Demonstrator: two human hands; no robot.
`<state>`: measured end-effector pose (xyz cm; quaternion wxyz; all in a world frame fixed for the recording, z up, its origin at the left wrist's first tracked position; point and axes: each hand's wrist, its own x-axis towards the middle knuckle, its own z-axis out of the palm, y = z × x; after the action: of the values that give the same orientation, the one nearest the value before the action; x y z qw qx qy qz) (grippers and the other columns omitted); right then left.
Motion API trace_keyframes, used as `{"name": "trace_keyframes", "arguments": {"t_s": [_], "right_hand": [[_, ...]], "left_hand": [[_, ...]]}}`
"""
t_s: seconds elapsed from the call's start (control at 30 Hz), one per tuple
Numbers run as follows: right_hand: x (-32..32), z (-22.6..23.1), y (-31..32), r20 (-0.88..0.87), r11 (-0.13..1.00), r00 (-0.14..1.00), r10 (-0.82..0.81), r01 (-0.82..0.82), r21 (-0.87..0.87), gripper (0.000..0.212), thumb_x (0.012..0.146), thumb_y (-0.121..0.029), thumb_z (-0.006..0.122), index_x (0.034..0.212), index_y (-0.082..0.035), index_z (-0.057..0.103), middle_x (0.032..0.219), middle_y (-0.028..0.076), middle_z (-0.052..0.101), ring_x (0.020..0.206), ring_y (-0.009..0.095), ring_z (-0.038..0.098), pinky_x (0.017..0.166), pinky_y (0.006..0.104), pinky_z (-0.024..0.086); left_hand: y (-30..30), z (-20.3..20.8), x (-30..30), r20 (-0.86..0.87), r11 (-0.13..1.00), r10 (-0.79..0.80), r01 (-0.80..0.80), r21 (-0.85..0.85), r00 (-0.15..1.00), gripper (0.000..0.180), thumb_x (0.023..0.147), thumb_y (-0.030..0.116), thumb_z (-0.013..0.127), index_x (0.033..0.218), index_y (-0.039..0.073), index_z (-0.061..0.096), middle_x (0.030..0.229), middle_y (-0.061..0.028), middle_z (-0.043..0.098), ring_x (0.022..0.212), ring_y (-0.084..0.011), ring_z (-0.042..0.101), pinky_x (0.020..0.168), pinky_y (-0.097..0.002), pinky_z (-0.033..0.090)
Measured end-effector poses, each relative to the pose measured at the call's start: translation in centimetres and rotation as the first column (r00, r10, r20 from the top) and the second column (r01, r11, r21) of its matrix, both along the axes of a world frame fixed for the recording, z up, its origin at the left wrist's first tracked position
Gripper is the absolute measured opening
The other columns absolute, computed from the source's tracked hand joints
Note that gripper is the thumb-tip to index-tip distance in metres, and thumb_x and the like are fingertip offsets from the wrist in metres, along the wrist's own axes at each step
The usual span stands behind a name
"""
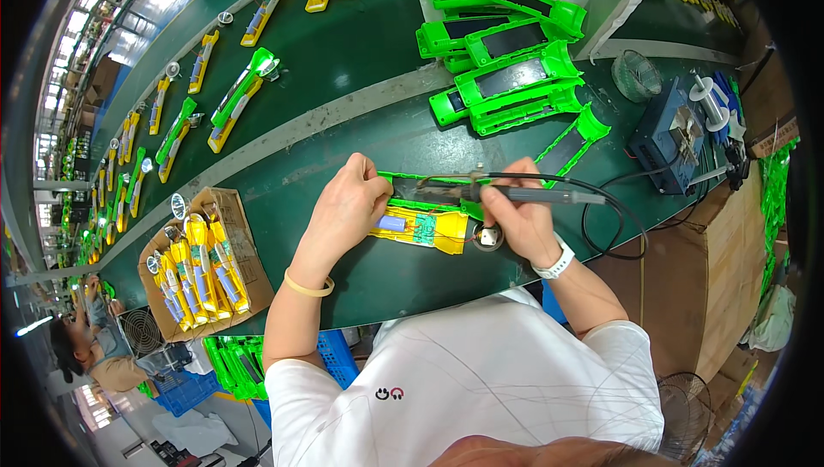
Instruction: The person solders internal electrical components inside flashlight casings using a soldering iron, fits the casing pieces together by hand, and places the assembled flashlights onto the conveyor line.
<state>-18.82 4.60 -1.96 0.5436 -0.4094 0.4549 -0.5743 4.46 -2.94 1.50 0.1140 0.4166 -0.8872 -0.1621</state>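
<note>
My right hand (525, 218) grips a soldering iron (536, 195) like a pen, its tip pointing left over a green plastic housing (410, 203) with a dark panel. At the housing's left end my left hand (348, 205) is closed in a pinch; whatever is between its fingertips is hidden. Just below, nearer to me, lies a yellow housing half (451, 242) carrying a blue-purple battery cell (391, 223) and a green circuit board (424, 229). A small round lamp head (487, 238) sits at its right end, close under my right hand. Thin wires run between these parts.
Green housings (515, 76) are piled at the back. A blue soldering station (665, 145), a solder spool (709, 106) and a wire-mesh cup (636, 75) stand right. A carton (245, 235) of yellow assemblies stands left. A raised strip (343, 111) separates the belt, bearing more assemblies. A black cable (631, 209) loops right.
</note>
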Motion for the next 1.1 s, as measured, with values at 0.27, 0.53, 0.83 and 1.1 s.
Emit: {"name": "trace_keyframes", "arguments": {"t_s": [0.27, 0.53, 0.83, 1.1], "right_hand": [[-3.3, -0.2, 0.9, 0.02, 0.997, 0.999, -0.044, 0.046, -0.059, 0.021, 0.087, -0.008, 0.056, 0.092, -0.008, 0.036, 0.072, 0.003, 0.048, 0.052, 0.01, 0.048, 0.046, 0.0217, 0.039], [-3.6, -0.3, 1.2, -0.017, 0.998, 0.999, -0.041, 0.04, -0.058, 0.021, 0.087, -0.009, 0.057, 0.091, -0.007, 0.036, 0.073, 0.004, 0.047, 0.052, 0.01, 0.048, 0.047, 0.0223, 0.04], [-7.2, 0.3, 0.9, -0.038, 0.987, 0.987, 0.158, -0.159, -0.028, 0.023, 0.084, -0.01, 0.061, 0.091, -0.007, 0.039, 0.071, 0.002, 0.051, 0.054, 0.007, 0.049, 0.047, 0.0208, 0.038], [-7.8, 0.7, 0.3, -0.135, 0.971, 0.962, 0.239, -0.239, 0.024, 0.024, 0.082, -0.01, 0.063, 0.09, -0.004, 0.041, 0.074, 0.0, 0.052, 0.059, 0.004, 0.046, 0.051, 0.021, 0.036]], "left_hand": [[0.0, 0.4, -0.2, 0.013, 1.0, -0.016, 0.015, 0.021, 1.0, 0.006, 0.068, 0.002, 0.063, 0.074, 0.004, 0.061, 0.082, -0.0096, 0.047, 0.075, -0.0246, 0.052, 0.066, -0.0336, 0.047], [0.1, 0.6, -0.5, 0.048, 1.0, -0.012, 0.012, 0.014, 0.999, 0.006, 0.068, 0.003, 0.063, 0.074, 0.004, 0.062, 0.082, -0.0096, 0.047, 0.075, -0.0247, 0.053, 0.065, -0.0342, 0.047], [1.6, 0.5, -4.1, -0.202, 0.998, -0.057, 0.063, 0.024, 0.978, 0.011, 0.074, 0.01, 0.065, 0.082, 0.004, 0.062, 0.081, -0.0113, 0.056, 0.078, -0.0285, 0.055, 0.07, -0.0376, 0.046], [1.6, -0.7, -6.7, -0.126, 0.978, -0.022, 0.047, 0.203, 0.992, 0.014, 0.073, 0.006, 0.064, 0.083, 0.004, 0.055, 0.068, -0.0119, 0.059, 0.07, -0.0294, 0.057, 0.064, -0.04, 0.046]]}}
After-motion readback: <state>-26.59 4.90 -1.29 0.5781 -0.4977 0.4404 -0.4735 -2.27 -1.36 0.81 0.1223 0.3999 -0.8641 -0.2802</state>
